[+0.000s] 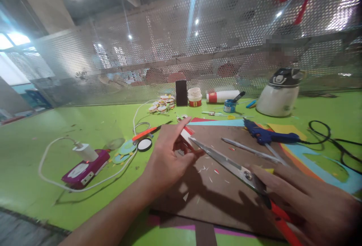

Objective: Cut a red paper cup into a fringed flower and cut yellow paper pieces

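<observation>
Between the thumb and fingers of my left hand (172, 152) is a small white piece with a red edge (186, 135), probably paper or card. My right hand (299, 193) grips scissors (246, 174) by their red handles. The scissor blades lie close together, and their tips reach the white piece; whether they touch it I cannot tell. Below both hands is a brown board (220, 200), strewn with small white and red paper scraps (216, 171). A silver pen-like tool (251, 151) rests on the board beyond the scissors.
A blue glue gun (268, 135) with a black cable lies at right on coloured paper (313, 159). Left are a purple power strip (85, 168) with a white charger and an orange cutter (144, 135). Behind stand a phone (181, 93), a paper cup (195, 98), a blue jar (229, 106) and a kettle (278, 97).
</observation>
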Demonstrator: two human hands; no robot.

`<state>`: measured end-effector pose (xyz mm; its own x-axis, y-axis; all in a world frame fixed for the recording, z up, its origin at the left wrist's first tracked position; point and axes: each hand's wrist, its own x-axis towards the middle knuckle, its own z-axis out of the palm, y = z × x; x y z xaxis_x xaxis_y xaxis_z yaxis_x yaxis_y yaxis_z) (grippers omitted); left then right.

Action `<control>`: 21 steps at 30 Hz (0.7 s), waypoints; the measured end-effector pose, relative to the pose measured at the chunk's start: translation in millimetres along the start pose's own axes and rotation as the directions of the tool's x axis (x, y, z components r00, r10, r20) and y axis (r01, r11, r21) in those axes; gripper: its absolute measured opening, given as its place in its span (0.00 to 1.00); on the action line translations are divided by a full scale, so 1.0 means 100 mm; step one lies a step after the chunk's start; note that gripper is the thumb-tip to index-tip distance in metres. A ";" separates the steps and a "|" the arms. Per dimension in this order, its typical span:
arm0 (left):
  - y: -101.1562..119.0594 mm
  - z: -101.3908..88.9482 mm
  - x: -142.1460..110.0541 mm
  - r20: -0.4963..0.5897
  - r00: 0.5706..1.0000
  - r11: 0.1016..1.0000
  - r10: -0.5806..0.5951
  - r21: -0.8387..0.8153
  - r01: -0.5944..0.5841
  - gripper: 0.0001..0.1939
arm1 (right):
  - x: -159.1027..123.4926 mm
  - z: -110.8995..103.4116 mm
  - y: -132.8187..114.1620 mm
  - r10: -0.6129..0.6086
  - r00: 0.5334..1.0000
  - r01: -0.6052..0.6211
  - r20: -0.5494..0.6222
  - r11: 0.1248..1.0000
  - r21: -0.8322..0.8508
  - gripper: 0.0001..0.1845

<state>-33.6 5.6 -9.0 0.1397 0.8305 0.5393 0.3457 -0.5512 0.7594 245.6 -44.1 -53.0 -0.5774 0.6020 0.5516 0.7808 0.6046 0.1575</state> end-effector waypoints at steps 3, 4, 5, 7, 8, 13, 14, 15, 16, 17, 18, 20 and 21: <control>-0.02 0.00 0.00 0.006 1.000 1.000 -0.006 0.008 0.006 0.36 | -0.02 0.00 0.00 0.005 1.000 -0.005 0.011 1.000 -0.013 0.25; -0.02 0.00 0.00 0.007 1.000 1.000 -0.004 0.009 0.004 0.36 | -0.03 0.01 0.00 0.003 1.000 -0.003 0.005 1.000 -0.018 0.25; -0.02 0.00 0.00 0.007 1.000 1.000 -0.002 0.010 0.002 0.36 | -0.03 0.01 0.00 0.002 1.000 -0.002 0.000 1.000 -0.022 0.25; -0.02 0.00 0.01 0.003 1.000 1.000 0.000 0.017 0.000 0.35 | -0.04 0.01 0.00 0.002 1.000 -0.003 -0.015 0.999 -0.032 0.26; -0.01 0.00 0.01 0.001 1.000 1.000 -0.002 0.024 0.002 0.35 | -0.04 0.02 -0.01 0.001 1.000 -0.002 -0.024 0.999 -0.038 0.26; 0.02 0.00 0.01 -0.002 1.000 0.999 -0.017 0.037 0.017 0.35 | -0.03 0.01 -0.01 0.012 1.000 -0.012 0.000 1.000 -0.014 0.27; 0.02 0.00 0.01 -0.003 1.000 0.999 -0.016 0.040 0.016 0.35 | -0.03 0.00 -0.01 0.009 1.000 -0.009 0.005 1.000 -0.017 0.27; 0.02 0.00 0.01 -0.003 1.000 0.999 -0.014 0.048 0.014 0.35 | -0.02 0.00 -0.01 0.006 1.000 -0.006 0.008 1.000 -0.023 0.27; 0.02 0.00 0.01 -0.001 1.000 0.998 -0.012 0.062 0.012 0.34 | 0.00 -0.01 -0.02 0.003 1.000 -0.002 0.002 0.999 -0.032 0.26; 0.01 0.00 0.02 0.002 1.000 0.997 -0.008 0.077 0.008 0.34 | 0.02 -0.02 -0.02 0.000 1.000 0.000 -0.001 0.999 -0.042 0.25; 0.00 -0.01 0.02 0.006 1.000 0.996 -0.001 0.092 0.001 0.34 | 0.04 -0.03 -0.03 -0.001 1.000 0.001 -0.003 0.999 -0.049 0.24; -0.01 -0.01 0.02 0.007 1.000 0.993 0.017 0.118 -0.017 0.33 | 0.08 -0.06 -0.05 0.020 0.999 -0.021 -0.031 0.999 -0.024 0.20; -0.02 -0.02 0.03 0.003 1.000 0.991 0.026 0.128 -0.026 0.33 | 0.09 -0.07 -0.06 0.045 0.997 -0.045 -0.062 0.999 0.004 0.19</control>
<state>-35.4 8.9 -8.7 0.1508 0.8163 0.5576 0.4579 -0.5575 0.6924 237.3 -45.5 -43.2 -0.5257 0.5948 0.6081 0.8048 0.5794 0.1291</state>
